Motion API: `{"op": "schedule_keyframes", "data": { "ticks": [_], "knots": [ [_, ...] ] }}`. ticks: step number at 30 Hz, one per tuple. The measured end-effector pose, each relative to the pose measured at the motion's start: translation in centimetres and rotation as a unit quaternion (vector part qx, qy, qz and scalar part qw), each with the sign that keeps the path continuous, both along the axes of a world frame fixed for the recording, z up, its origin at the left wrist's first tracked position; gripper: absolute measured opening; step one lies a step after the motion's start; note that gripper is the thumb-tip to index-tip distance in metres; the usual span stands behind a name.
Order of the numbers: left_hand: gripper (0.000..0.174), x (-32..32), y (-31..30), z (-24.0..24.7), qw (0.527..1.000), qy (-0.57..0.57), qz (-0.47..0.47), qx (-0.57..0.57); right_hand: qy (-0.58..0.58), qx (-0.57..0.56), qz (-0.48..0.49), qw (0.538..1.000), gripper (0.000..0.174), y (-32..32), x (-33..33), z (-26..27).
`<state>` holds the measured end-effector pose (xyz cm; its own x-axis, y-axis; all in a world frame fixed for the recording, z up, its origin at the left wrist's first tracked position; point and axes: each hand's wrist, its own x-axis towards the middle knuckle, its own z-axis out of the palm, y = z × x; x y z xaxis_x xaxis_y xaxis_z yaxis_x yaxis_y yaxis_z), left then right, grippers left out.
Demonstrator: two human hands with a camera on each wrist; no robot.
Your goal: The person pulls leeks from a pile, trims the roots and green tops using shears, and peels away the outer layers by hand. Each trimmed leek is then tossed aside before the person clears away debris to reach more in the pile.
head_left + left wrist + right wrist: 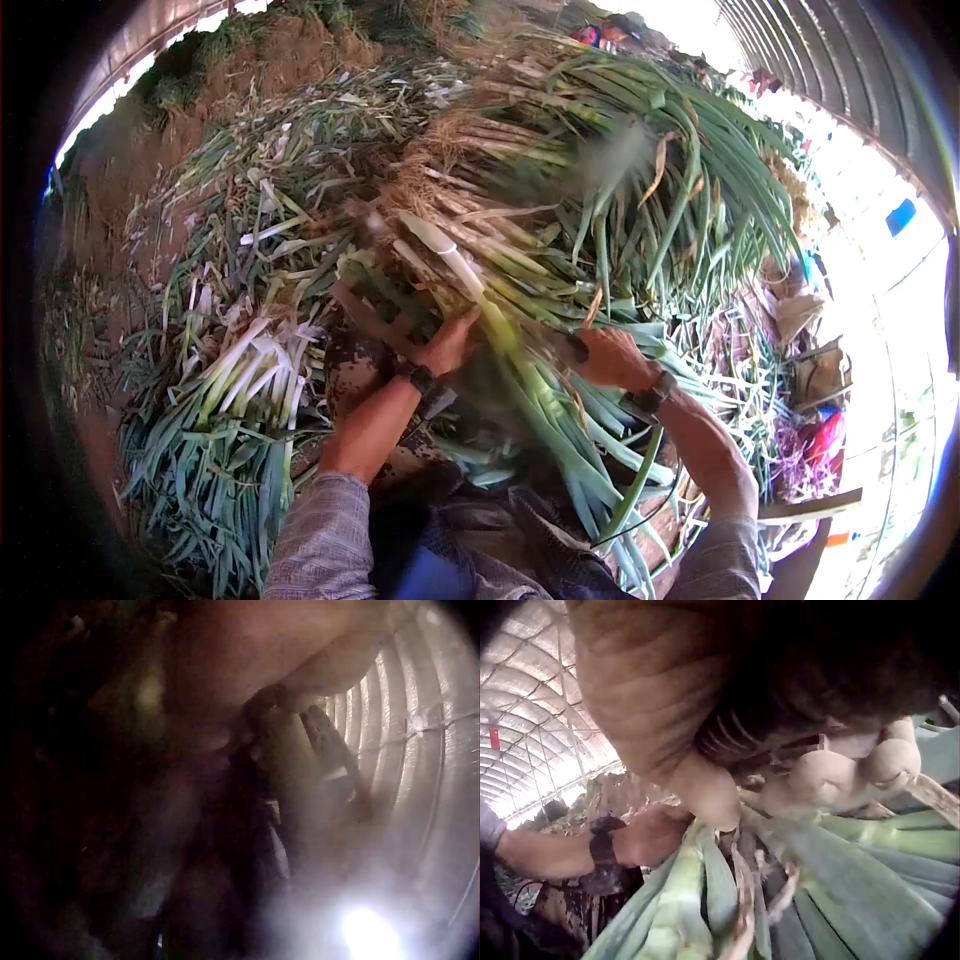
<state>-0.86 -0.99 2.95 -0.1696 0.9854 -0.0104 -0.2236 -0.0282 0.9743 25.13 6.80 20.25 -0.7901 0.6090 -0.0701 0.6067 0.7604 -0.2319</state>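
My left hand [447,345] grips a long green onion [510,345] around the top of its white shank, root end pointing up and away. Its leaves hang down toward my lap. Beside those leaves, my right hand [612,358] has its fingers curled round a dark ridged handle [739,731], whose far end I cannot tell. In the right wrist view the thumb [705,796] lies close over the green leaves [679,900] and a withered brown leaf [742,900]. The left wrist view is dark and blurred, with part of the left hand [300,645] at the top.
A big heap of untrimmed green onions [680,190] lies ahead, roots leftward. To my left rests a pile of cleaned ones [225,430] with white shanks. Leaf scraps [270,200] litter the ground. Pink and purple twine [810,450] sits at the right under an arched roof [850,80].
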Motion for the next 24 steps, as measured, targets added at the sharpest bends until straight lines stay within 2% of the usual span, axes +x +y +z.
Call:
{"op": "schedule_keyframes", "data": {
  "ticks": [1, 2, 5, 6, 7, 8, 9, 11, 12, 14, 17, 18, 20, 21, 23, 24],
  "knots": [
    [0.051, 1.0, -0.8, 2.7, 0.978, -0.173, 0.029, -0.114, -0.003, 0.003, 0.005, 1.0, 0.028, 0.6, -0.9, -0.2],
    [0.05, 1.5, -1.5, 3.7, 0.984, -0.161, 0.034, -0.074, -0.01, 0.006, 0.019, 1.0, 0.029, 1.4, -1.8, -0.4],
    [0.043, 1.3, -0.4, 2.2, 0.971, -0.215, 0.033, -0.097, -0.046, -0.002, 0.007, 0.999, 0.033, 2.3, -4.9, 0.0],
    [0.043, 1.1, 0.3, 0.6, 0.971, -0.217, 0.036, -0.095, -0.037, 0.029, 0.027, 0.999, 0.034, 3.3, -5.6, -1.0],
    [0.037, 1.0, 1.2, -1.5, 0.988, -0.073, 0.111, -0.076, -0.028, 0.06, 0.046, 0.997, 0.035, 3.9, -6.2, -1.4],
    [0.032, 1.0, 1.8, -2.6, 0.979, 0.073, 0.182, -0.055, -0.107, 0.031, 0.013, 0.994, 0.037, 3.9, -7.4, -0.3],
    [0.032, 1.0, 1.9, -2.5, 0.979, 0.071, 0.185, -0.052, -0.109, 0.033, 0.015, 0.993, 0.037, 4.0, -7.9, -0.1],
    [0.023, 1.3, 2.2, -2.3, 0.933, 0.077, 0.323, 0.14, -0.1, 0.058, 0.031, 0.993, 0.038, 4.0, -8.9, 0.2],
    [0.023, 1.2, 1.8, -1.3, 0.932, 0.076, 0.327, 0.14, -0.102, 0.059, 0.036, 0.992, 0.038, 4.2, -9.7, 0.3],
    [0.021, 0.8, 0.9, 2.0, 0.966, -0.057, 0.249, -0.047, -0.137, 0.013, 0.002, 0.991, 0.038, 4.9, -11.1, 0.8],
    [0.022, 0.2, 1.9, 1.9, 0.969, -0.046, 0.238, -0.049, -0.116, 0.04, 0.052, 0.991, 0.039, 5.9, -11.8, -1.1],
    [0.022, -0.2, 1.8, 1.8, 0.969, -0.047, 0.239, -0.052, -0.117, 0.037, 0.053, 0.991, 0.039, 5.0, -11.9, 0.1],
    [0.024, -0.7, 1.7, 1.7, 0.985, -0.018, 0.17, -0.026, -0.136, -0.063, -0.012, 0.989, 0.038, 2.1, -11.8, 3.7],
    [0.022, -0.7, 1.7, 1.9, 0.978, -0.088, 0.182, -0.054, -0.142, -0.07, -0.016, 0.987, 0.038, 2.0, -10.8, 3.3],
    [0.02, -1.2, 2.3, 2.0, 0.96, -0.166, 0.222, -0.028, -0.145, -0.007, 0.059, 0.988, 0.037, 2.9, -7.4, 3.3],
    [0.019, -1.4, 1.5, 4.0, 0.954, -0.221, 0.201, -0.034, -0.127, 0.014, 0.04, 0.991, 0.039, 2.8, -5.1, 2.3]
  ]
}}
